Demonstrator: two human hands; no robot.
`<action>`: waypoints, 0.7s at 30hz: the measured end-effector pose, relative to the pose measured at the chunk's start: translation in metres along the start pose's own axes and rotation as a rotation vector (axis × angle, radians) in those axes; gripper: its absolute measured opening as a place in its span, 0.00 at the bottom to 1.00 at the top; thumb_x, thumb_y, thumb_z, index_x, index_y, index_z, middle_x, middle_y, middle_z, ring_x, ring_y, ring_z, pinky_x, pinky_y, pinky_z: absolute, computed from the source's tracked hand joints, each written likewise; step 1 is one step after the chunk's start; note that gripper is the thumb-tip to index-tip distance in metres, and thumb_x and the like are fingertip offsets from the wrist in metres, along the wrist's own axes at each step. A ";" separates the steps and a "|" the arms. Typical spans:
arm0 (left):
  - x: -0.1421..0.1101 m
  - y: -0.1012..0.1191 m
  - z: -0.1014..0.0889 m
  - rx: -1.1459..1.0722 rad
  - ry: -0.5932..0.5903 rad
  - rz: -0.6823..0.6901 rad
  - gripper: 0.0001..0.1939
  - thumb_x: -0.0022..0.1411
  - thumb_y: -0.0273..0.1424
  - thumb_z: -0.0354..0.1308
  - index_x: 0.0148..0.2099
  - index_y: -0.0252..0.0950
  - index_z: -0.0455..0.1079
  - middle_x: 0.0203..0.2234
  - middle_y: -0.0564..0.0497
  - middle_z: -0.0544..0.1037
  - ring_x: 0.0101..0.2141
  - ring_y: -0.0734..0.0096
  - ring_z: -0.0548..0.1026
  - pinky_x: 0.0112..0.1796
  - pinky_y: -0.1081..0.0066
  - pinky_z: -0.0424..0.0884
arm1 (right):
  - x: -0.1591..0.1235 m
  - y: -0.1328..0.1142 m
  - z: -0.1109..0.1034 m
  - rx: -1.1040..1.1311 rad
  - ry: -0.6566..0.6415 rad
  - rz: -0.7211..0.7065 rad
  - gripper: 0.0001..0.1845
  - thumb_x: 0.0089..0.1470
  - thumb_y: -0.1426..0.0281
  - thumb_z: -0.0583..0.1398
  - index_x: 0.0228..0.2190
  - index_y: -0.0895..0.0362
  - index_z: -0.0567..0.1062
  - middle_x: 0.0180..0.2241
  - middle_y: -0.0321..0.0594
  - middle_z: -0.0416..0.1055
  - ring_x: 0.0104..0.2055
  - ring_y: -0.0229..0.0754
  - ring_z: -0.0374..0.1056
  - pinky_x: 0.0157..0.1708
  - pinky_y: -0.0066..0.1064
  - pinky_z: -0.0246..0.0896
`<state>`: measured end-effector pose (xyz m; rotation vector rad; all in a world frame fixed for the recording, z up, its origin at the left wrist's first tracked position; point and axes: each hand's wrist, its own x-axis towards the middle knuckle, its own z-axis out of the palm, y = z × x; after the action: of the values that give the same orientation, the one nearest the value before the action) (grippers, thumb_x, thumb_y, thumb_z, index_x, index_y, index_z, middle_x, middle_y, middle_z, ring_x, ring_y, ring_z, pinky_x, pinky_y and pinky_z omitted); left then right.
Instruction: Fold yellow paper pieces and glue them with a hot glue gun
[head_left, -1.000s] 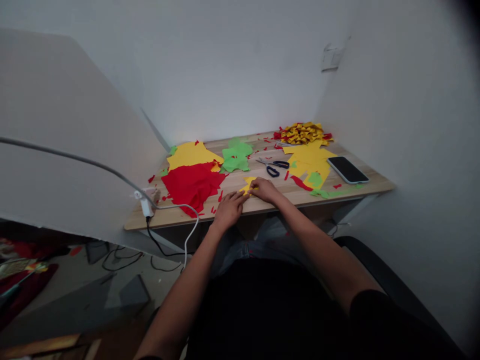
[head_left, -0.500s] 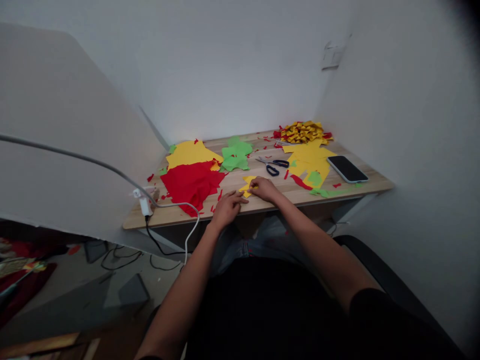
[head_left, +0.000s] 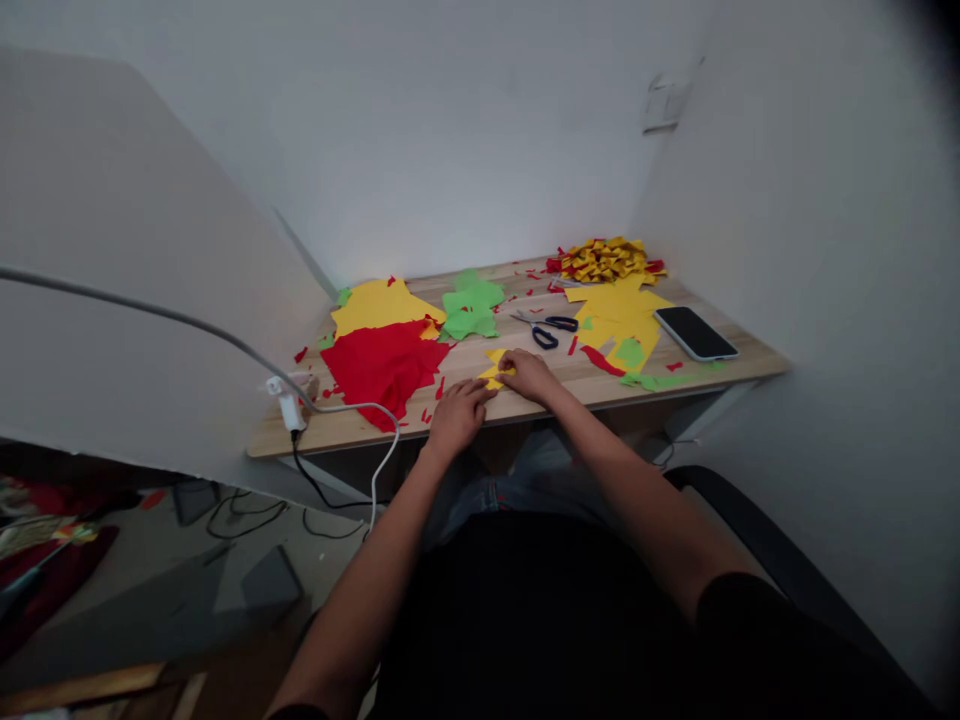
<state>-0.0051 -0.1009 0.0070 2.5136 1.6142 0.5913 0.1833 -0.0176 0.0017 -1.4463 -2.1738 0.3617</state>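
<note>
A small yellow paper piece (head_left: 493, 370) lies on the desk near its front edge, between my two hands. My right hand (head_left: 529, 377) covers its right side, thumb and fingers pinched together on it. From the left, my left hand (head_left: 457, 414) rests on the desk, fingers stretched out and fingertips at the paper's lower edge. Dark-handled scissors (head_left: 546, 332) lie with blades apart just beyond my right hand. Left of my left hand spreads a pile of red paper or cloth (head_left: 382, 365). My fingers hide part of the small yellow piece.
Yellow sheets (head_left: 379, 305) and green pieces (head_left: 472, 303) lie at the back. More yellow sheets (head_left: 619, 310), a heap of yellow and red strips (head_left: 606, 260) and a phone (head_left: 696, 333) are on the right. A white cable (head_left: 352, 408) crosses the desk's left front, near a white plug (head_left: 287, 405).
My left hand has shifted slightly, its fingers a little straighter beside the yellow paper piece. My right hand keeps its pinch on the piece almost in place.
</note>
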 end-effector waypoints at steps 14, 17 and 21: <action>0.003 0.001 0.002 0.091 -0.078 0.037 0.25 0.63 0.22 0.49 0.60 0.38 0.71 0.65 0.46 0.68 0.64 0.52 0.64 0.63 0.51 0.59 | -0.065 -0.023 -0.001 -0.218 0.180 -0.079 0.17 0.66 0.61 0.56 0.47 0.52 0.82 0.60 0.46 0.70 0.60 0.58 0.57 0.57 0.50 0.50; 0.002 0.001 0.000 0.097 -0.072 0.043 0.24 0.64 0.23 0.49 0.60 0.38 0.71 0.65 0.46 0.68 0.64 0.53 0.64 0.63 0.52 0.59 | -0.078 -0.024 0.000 -0.251 0.208 -0.024 0.19 0.65 0.61 0.56 0.51 0.53 0.80 0.60 0.49 0.69 0.60 0.59 0.58 0.57 0.51 0.51; 0.000 0.006 -0.005 0.106 -0.081 0.066 0.21 0.70 0.30 0.48 0.61 0.40 0.71 0.64 0.48 0.70 0.62 0.55 0.65 0.62 0.53 0.60 | -0.087 -0.025 0.000 -0.276 0.238 0.024 0.21 0.65 0.60 0.57 0.56 0.50 0.77 0.66 0.52 0.60 0.63 0.63 0.56 0.58 0.53 0.50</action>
<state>-0.0016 -0.1046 0.0129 2.6380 1.5794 0.4148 0.1904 -0.1069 -0.0083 -1.5710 -2.0726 -0.1049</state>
